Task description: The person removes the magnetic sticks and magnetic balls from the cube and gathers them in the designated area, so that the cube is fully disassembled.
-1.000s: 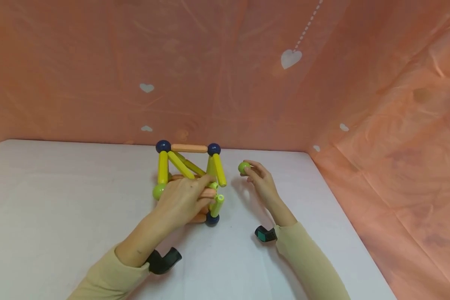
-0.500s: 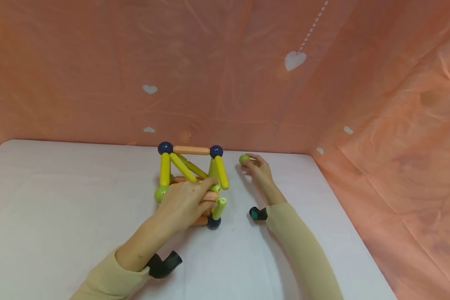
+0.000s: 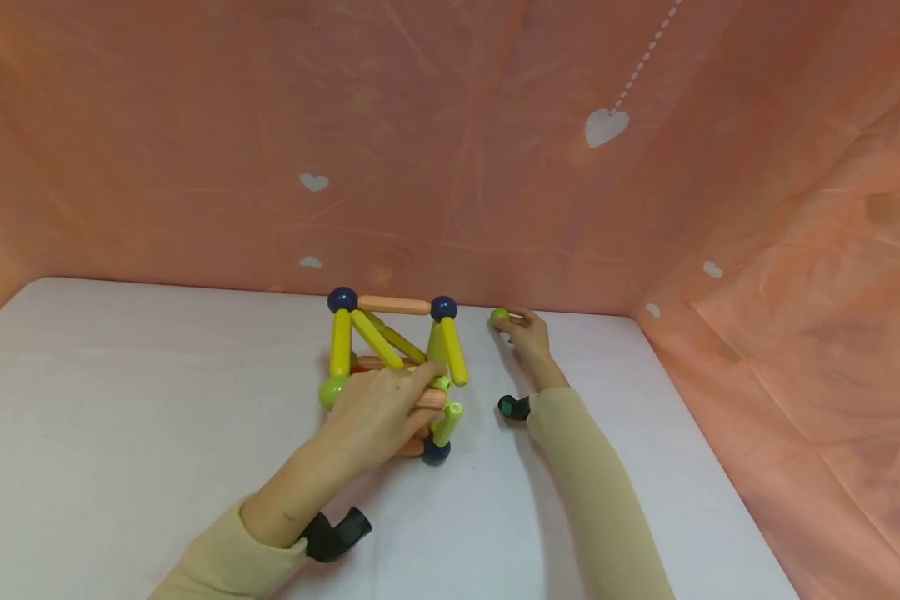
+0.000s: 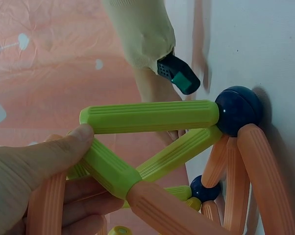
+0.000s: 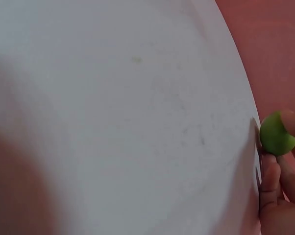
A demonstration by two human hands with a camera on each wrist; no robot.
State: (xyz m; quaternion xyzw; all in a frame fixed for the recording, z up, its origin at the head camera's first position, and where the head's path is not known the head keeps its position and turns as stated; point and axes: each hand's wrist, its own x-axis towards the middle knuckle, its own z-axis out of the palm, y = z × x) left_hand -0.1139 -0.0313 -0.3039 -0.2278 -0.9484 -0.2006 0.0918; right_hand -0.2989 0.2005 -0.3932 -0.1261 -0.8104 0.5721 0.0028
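Note:
A frame of magnetic building rods and balls stands mid-table, with dark blue balls (image 3: 444,308), a green ball (image 3: 332,391), yellow rods (image 3: 341,343) and an orange rod (image 3: 394,305) across its top. My left hand (image 3: 371,417) grips the loose ends of rods on its near side. In the left wrist view, thumb and fingers pinch around a light green rod (image 4: 110,169) and an orange rod (image 4: 47,205); another light green rod (image 4: 150,116) ends at the thumb tip. My right hand (image 3: 534,342) pinches a separate green ball (image 5: 276,134) near the table's far edge.
The white table (image 3: 157,417) ends at the back against an orange curtain (image 3: 465,167) with white hearts, which also runs along the right. Black wrist cameras jut from both sleeves (image 3: 592,467).
My right hand has moved away towards the table's far edge with the green ball in its fingers. My left hand keeps its grip on the frame; the head view has shifted slightly.

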